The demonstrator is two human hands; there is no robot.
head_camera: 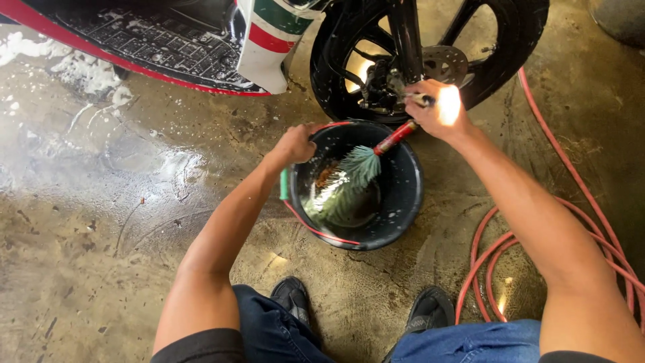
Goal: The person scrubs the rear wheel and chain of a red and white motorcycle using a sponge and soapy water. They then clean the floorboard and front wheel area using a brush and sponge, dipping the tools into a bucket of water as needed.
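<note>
From the head view, the left hand (295, 144) has its fingers clenched on the rim of the round black plastic bucket (403, 195) on the wet concrete floor (101, 222), steadying it, while the right hand (440, 107) grips a red-handled, green-bristled brush (363, 165), dipping its bristles inside beside the black motorcycle wheel (510, 40).

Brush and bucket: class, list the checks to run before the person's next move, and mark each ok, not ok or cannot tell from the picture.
1. Right hand grips the brush by its red handle: ok.
2. Bristles are inside the bucket: ok.
3. Left hand steadies the bucket at its rim: ok.
4. Bucket holds enough water: cannot tell; only a glint shows at the bottom.
5. Hose lies clear of the feet, coiled to the person's right: ok.
6. Floor is dry underfoot: not ok; it is wet, with foam near the scooter's footboard.
</note>
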